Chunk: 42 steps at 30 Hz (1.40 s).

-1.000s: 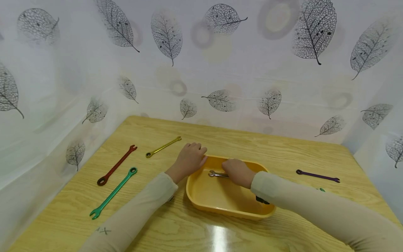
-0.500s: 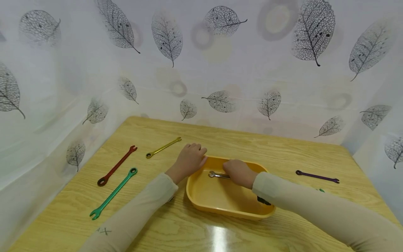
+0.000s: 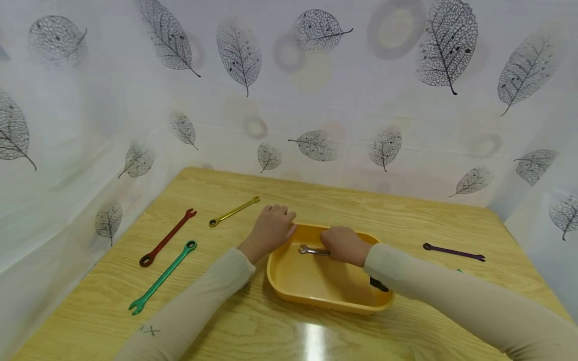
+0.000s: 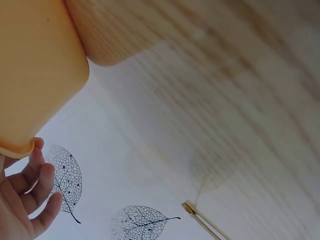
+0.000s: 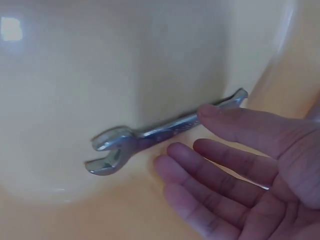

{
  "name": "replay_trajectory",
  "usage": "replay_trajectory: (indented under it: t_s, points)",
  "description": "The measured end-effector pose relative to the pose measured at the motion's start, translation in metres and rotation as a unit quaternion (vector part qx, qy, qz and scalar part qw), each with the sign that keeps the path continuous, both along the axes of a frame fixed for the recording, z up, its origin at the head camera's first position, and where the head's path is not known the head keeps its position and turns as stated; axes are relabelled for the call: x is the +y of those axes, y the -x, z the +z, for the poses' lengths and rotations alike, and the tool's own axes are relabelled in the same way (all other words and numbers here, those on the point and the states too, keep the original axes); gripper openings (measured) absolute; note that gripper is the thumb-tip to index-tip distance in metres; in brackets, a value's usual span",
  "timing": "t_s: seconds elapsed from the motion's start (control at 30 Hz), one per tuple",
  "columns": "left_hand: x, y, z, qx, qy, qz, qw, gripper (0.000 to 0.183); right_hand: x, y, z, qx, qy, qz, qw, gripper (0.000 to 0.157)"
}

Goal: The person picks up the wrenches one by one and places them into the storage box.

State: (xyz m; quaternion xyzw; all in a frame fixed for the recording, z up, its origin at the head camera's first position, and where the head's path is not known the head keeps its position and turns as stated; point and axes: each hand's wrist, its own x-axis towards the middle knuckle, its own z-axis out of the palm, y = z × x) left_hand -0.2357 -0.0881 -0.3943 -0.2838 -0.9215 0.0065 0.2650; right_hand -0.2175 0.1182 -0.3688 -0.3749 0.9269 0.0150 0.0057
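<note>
A yellow plastic tray stands in the middle of the table. My left hand holds its far left corner; in the left wrist view, curled fingers show outside the rim. Inside the tray lies a silver combination wrench, its open end facing left. My right hand reaches in over the handle. From the right wrist, the thumb touches the wrench's handle, while the other fingers are loosely bent beside it with a gap between. The hand hides the wrench's other end in the head view.
On the wooden table, red, green and yellow wrenches lie left of the tray. A purple wrench lies to the right. Near it a green tip shows behind my right sleeve. A leaf-patterned curtain surrounds the table.
My right hand has shifted slightly right along the silver wrench, showing a little more of its handle. The wrench, the tray and my left hand stay in place.
</note>
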Motion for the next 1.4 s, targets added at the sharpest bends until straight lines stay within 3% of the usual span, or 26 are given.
replay_trajectory:
  t_s: [0.3,0.53,0.77,1.07,1.4]
  points:
    - [0.001,-0.001,-0.001,0.028,0.013,0.03,0.9991,0.022,0.0,-0.003,0.011,-0.047,-0.005,-0.014,0.999,0.016]
    - [0.001,-0.002,0.0,0.029,0.018,0.036,0.9988,0.023,-0.002,-0.009,0.028,-0.048,-0.017,-0.038,0.998,0.023]
    - [0.001,-0.003,0.0,0.027,0.018,0.037,0.9988,0.024,0.005,-0.015,0.044,-0.062,0.006,-0.057,0.996,0.025]
    - [0.001,-0.001,-0.001,0.031,0.026,0.032,0.9987,0.023,0.022,-0.027,0.057,-0.034,0.056,-0.067,0.996,0.028]
    - [0.0,-0.002,0.0,0.026,0.027,0.03,0.9988,0.023,0.048,-0.032,0.061,0.018,0.118,-0.036,0.992,0.028]
